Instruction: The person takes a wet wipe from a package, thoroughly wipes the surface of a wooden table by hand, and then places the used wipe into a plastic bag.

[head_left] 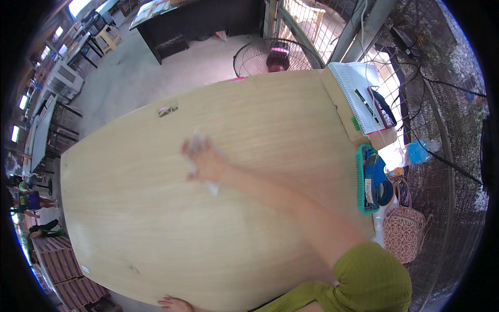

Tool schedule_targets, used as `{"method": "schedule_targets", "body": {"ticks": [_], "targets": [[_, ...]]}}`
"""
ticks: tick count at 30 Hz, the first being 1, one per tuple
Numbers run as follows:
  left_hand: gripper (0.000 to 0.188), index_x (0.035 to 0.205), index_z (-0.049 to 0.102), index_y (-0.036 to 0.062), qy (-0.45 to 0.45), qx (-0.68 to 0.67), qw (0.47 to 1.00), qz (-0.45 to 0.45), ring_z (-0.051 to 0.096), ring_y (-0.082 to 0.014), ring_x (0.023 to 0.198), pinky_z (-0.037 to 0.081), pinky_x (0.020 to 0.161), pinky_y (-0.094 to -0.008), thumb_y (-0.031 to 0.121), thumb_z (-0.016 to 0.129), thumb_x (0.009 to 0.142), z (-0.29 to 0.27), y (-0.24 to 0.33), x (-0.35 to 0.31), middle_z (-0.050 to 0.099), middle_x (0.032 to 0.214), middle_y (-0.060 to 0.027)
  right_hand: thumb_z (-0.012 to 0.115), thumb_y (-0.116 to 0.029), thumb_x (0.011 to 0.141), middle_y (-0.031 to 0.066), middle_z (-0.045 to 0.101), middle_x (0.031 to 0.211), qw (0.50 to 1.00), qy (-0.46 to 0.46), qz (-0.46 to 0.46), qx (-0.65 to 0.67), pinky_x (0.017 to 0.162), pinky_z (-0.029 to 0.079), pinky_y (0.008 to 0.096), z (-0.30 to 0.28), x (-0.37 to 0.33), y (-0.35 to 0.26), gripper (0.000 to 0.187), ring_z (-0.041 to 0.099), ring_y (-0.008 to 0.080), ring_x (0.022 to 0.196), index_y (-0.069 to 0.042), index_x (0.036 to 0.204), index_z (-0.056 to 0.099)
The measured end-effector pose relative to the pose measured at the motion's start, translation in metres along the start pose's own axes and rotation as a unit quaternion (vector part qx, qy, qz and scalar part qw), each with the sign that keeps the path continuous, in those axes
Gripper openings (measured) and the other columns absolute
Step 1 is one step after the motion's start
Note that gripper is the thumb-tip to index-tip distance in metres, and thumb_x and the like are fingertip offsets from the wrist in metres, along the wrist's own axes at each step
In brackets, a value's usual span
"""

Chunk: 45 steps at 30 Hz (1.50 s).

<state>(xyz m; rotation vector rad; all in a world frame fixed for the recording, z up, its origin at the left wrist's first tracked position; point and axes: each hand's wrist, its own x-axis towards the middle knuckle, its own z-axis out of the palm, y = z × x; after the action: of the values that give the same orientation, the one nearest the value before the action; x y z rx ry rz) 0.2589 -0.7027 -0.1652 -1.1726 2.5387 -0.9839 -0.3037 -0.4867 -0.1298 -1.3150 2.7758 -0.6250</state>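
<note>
Blurred by motion, my right hand (207, 160) is stretched out over the pale wooden tabletop (280, 130). Bits of a thin white cloth (214, 188) stick out from under its palm and past its fingertips; whether it is fabric or paper I cannot make out. My left hand (175, 304) rests on the near edge of the table, fingers extended and holding nothing, partly cut off by the picture's lower rim. A green sleeve covers my right upper arm.
At the right edge sit a spiral notebook (349, 83) with a pen (366, 105), a teal basket (360, 179) with blue tape rolls (384, 192), and a patterned bag (403, 234). A wire-caged fan (249, 60) stands beyond the far edge. The tabletop has a small cutout (168, 109).
</note>
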Motion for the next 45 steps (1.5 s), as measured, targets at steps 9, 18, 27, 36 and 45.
{"method": "schedule_targets", "body": {"ticks": [9,18,27,36,45], "targets": [[0.056,0.148,0.022,-0.0066,0.119,-0.026,0.992,-0.026,0.025,-0.0639,0.131,0.03,0.101,-0.0722,0.017,0.038,0.099,0.001,-0.007,-0.007,0.021,0.146,-0.0428,0.068,-0.041,0.08,0.0242,0.05,0.132,0.988,0.052,0.136,-0.048,0.103,0.034,0.0521,-0.101,-0.078,0.173,0.081,0.049,0.0392,0.119,-0.006,0.145,0.035],[0.057,0.146,0.021,-0.0095,-0.187,-0.079,0.978,-0.037,0.034,-0.0668,0.123,0.03,0.102,-0.071,0.018,0.037,0.099,-0.03,-0.002,-0.011,0.021,0.141,-0.049,0.057,-0.061,0.085,0.0244,0.044,0.141,0.949,0.078,0.262,-0.159,0.11,0.027,0.0552,-0.077,-0.06,0.19,0.091,0.035,0.0428,0.136,0.001,0.146,0.028],[0.065,0.149,0.015,-0.0048,-0.266,-0.11,0.942,-0.173,0.015,-0.0572,0.137,0.03,0.111,-0.0531,0.044,0.017,0.105,-0.013,0.005,0.012,0.018,0.153,-0.0299,0.07,-0.056,0.075,0.0266,0.038,0.144,0.994,-0.01,-0.047,0.1,0.112,0.025,0.0554,0.035,-0.016,-0.139,0.102,0.034,0.043,0.137,0.003,0.145,0.024],[0.073,0.15,0.007,-0.0034,-0.212,-0.313,0.883,-0.278,0.008,-0.0523,0.141,0.033,0.109,-0.0543,0.052,0.014,0.103,-0.004,0.008,0.007,0.015,0.154,-0.0303,0.074,-0.052,0.072,0.0186,0.037,0.148,0.946,-0.184,-0.17,0.205,0.115,0.022,0.052,-0.011,-0.195,-0.132,0.097,0.03,0.0351,0.14,-0.003,0.145,0.034],[0.079,0.151,-0.003,-0.0013,-0.18,-0.342,0.858,-0.339,0.006,-0.0438,0.145,0.023,0.116,-0.0494,0.057,0.012,0.101,0.002,0.002,0.004,0.005,0.157,-0.0283,0.064,-0.047,0.085,0.0198,0.035,0.149,0.954,-0.046,0.241,-0.173,0.113,0.023,0.0558,-0.117,-0.245,0.174,0.089,0.026,0.0417,0.141,-0.004,0.15,0.021]]}}
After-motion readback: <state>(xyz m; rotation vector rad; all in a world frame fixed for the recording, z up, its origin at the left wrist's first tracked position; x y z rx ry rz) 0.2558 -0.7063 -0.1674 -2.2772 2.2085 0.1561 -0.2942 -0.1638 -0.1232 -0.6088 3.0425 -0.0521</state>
